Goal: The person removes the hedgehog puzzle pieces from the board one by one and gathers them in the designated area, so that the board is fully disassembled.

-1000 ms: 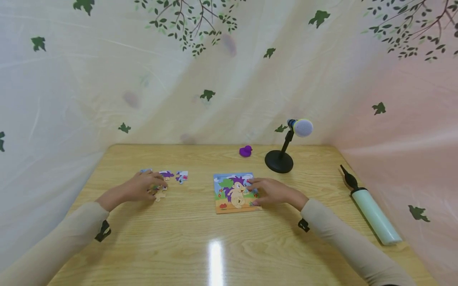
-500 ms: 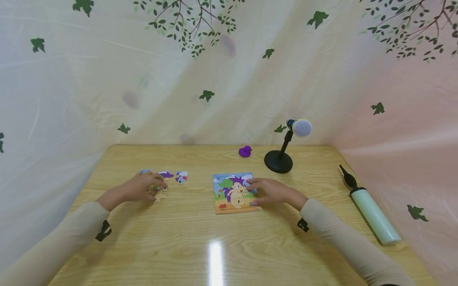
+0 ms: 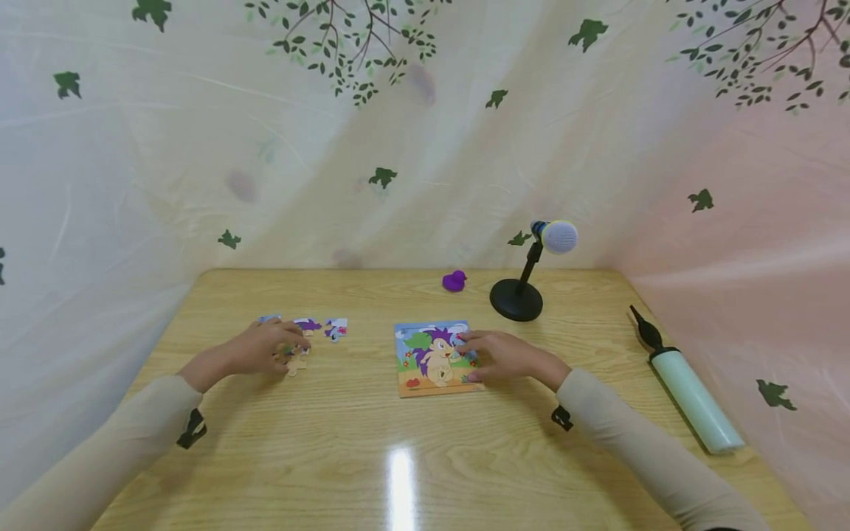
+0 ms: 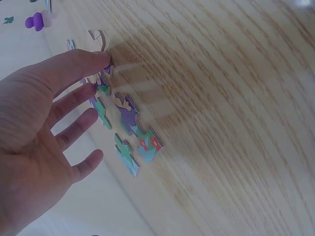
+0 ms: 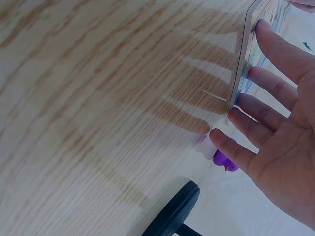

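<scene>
In the head view my left hand [image 3: 262,346] hovers over or touches a group of loose jigsaw pieces at the left of the table. Its fingers are loosely bent and spread apart, as the left wrist view shows, with purple and green pieces [image 4: 129,117] beyond them. One piece [image 3: 336,330] lies off to the group's right, and a tan piece [image 3: 296,364] peeks out below the fingers. My right hand [image 3: 510,357] rests its spread fingertips on the right edge of a hedgehog puzzle board [image 3: 437,360]. The palm covers part of that edge; some pieces are hidden beneath my left hand.
A purple rubber duck [image 3: 454,281] sits behind the board. To its right stands a microphone [image 3: 560,237] on a round black base [image 3: 516,301]. A pale green hand pump [image 3: 696,402] lies along the table's right side. A leaf-patterned curtain [image 3: 319,184] hangs behind the wooden table [image 3: 319,457].
</scene>
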Demonstrator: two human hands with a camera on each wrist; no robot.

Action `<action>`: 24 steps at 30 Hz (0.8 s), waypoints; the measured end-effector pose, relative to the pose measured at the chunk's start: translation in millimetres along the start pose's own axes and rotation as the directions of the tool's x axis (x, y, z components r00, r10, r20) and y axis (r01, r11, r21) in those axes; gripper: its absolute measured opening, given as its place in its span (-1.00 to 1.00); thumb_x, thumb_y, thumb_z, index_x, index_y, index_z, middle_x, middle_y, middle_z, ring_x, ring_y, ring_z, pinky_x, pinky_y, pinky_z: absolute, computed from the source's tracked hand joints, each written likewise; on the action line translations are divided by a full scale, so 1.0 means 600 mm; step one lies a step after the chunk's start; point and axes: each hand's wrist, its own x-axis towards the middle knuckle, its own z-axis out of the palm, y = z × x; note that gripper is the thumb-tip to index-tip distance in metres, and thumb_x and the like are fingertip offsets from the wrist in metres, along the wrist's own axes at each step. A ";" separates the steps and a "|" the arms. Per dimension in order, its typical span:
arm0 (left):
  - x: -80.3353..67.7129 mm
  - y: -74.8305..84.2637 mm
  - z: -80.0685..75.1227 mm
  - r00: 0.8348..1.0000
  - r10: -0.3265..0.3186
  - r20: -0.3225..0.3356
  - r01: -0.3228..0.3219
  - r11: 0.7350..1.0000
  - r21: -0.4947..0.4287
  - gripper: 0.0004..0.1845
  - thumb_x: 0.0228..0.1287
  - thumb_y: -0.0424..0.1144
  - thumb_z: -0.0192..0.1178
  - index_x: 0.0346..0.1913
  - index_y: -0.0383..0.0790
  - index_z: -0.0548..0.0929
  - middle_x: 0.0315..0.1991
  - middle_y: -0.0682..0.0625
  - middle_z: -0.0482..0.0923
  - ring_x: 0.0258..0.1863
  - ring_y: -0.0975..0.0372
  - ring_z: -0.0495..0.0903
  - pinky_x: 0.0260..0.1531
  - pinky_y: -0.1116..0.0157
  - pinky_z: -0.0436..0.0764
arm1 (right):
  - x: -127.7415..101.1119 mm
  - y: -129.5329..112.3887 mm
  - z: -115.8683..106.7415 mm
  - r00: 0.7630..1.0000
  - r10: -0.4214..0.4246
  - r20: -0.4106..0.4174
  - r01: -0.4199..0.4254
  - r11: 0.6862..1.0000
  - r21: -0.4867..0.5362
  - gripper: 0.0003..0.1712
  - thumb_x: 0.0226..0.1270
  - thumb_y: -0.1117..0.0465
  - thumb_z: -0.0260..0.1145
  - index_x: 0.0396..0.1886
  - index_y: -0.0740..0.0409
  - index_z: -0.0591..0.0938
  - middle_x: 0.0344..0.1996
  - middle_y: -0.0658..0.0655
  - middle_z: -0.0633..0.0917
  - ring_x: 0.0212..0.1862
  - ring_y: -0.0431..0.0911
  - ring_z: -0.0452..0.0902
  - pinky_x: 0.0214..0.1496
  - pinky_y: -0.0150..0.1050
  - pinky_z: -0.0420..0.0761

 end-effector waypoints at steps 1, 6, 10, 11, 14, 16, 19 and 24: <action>0.000 0.000 0.000 1.000 0.000 0.000 0.000 1.000 -0.001 -0.55 0.04 -0.35 0.47 0.07 -0.09 0.74 0.11 -0.10 0.64 -0.06 -0.01 0.52 -0.07 -0.28 0.48 | 0.000 0.000 0.000 1.000 -0.001 0.000 0.001 1.000 -0.002 -0.34 0.37 -0.02 0.41 0.37 0.18 0.55 0.48 0.28 0.41 0.51 0.26 0.28 0.49 0.21 0.32; -0.002 0.001 0.000 1.000 -0.001 -0.001 0.001 1.000 0.000 -0.55 0.03 -0.35 0.48 0.07 -0.09 0.74 0.11 -0.12 0.64 -0.06 -0.01 0.52 -0.08 -0.25 0.49 | 0.001 -0.001 0.000 1.000 -0.001 0.001 0.001 1.000 0.002 -0.34 0.37 -0.02 0.40 0.37 0.18 0.55 0.48 0.28 0.41 0.51 0.26 0.28 0.49 0.21 0.32; -0.003 0.002 0.000 1.000 0.005 -0.012 -0.005 1.000 0.009 -0.55 0.02 -0.35 0.48 0.05 -0.10 0.74 0.10 -0.11 0.65 -0.08 0.00 0.53 -0.13 -0.17 0.52 | 0.001 -0.001 0.000 1.000 0.003 0.003 -0.003 1.000 0.010 -0.33 0.38 -0.02 0.40 0.38 0.18 0.54 0.49 0.28 0.40 0.51 0.27 0.27 0.50 0.22 0.31; -0.003 0.002 0.000 1.000 0.005 -0.013 -0.004 1.000 0.013 -0.56 0.02 -0.35 0.48 0.05 -0.09 0.74 0.10 -0.10 0.65 -0.08 0.00 0.53 -0.14 -0.16 0.52 | 0.001 -0.001 0.000 1.000 0.005 0.004 -0.005 1.000 0.010 -0.33 0.38 -0.03 0.40 0.38 0.18 0.54 0.49 0.28 0.40 0.51 0.26 0.27 0.50 0.22 0.30; -0.003 0.001 0.000 1.000 0.007 -0.023 -0.006 1.000 0.017 -0.56 0.02 -0.35 0.49 0.04 -0.08 0.75 0.09 -0.10 0.65 -0.11 0.03 0.52 -0.17 -0.11 0.52 | 0.000 -0.001 0.000 1.000 0.010 0.008 -0.010 1.000 0.011 -0.33 0.38 -0.03 0.40 0.39 0.17 0.54 0.49 0.27 0.40 0.52 0.26 0.26 0.50 0.21 0.30; -0.004 0.001 0.002 0.999 0.009 -0.033 -0.008 1.000 0.023 -0.57 0.02 -0.35 0.48 0.03 -0.06 0.75 0.08 -0.08 0.65 -0.13 0.06 0.51 -0.19 -0.06 0.51 | 0.000 -0.001 -0.001 1.000 0.016 0.011 -0.016 1.000 0.014 -0.33 0.38 -0.03 0.40 0.39 0.17 0.54 0.50 0.27 0.39 0.52 0.26 0.26 0.51 0.22 0.29; -0.004 -0.001 0.007 0.998 0.015 -0.064 -0.013 1.000 0.028 -0.58 0.03 -0.37 0.43 0.03 -0.09 0.75 0.06 -0.08 0.66 -0.16 0.08 0.51 -0.20 -0.01 0.51 | -0.001 -0.003 -0.003 0.999 0.027 0.018 -0.027 0.999 0.025 -0.33 0.38 -0.04 0.39 0.39 0.16 0.54 0.50 0.27 0.39 0.53 0.26 0.24 0.51 0.22 0.27; 0.000 0.003 0.009 0.985 0.077 -0.152 -0.074 0.997 0.023 -0.54 0.02 -0.36 0.44 0.07 -0.27 0.73 0.03 -0.16 0.68 -0.10 -0.03 0.59 -0.14 -0.04 0.60 | -0.002 -0.009 -0.006 1.000 0.024 0.012 -0.024 0.999 0.042 -0.34 0.37 -0.02 0.41 0.38 0.17 0.55 0.49 0.28 0.40 0.52 0.27 0.25 0.51 0.23 0.27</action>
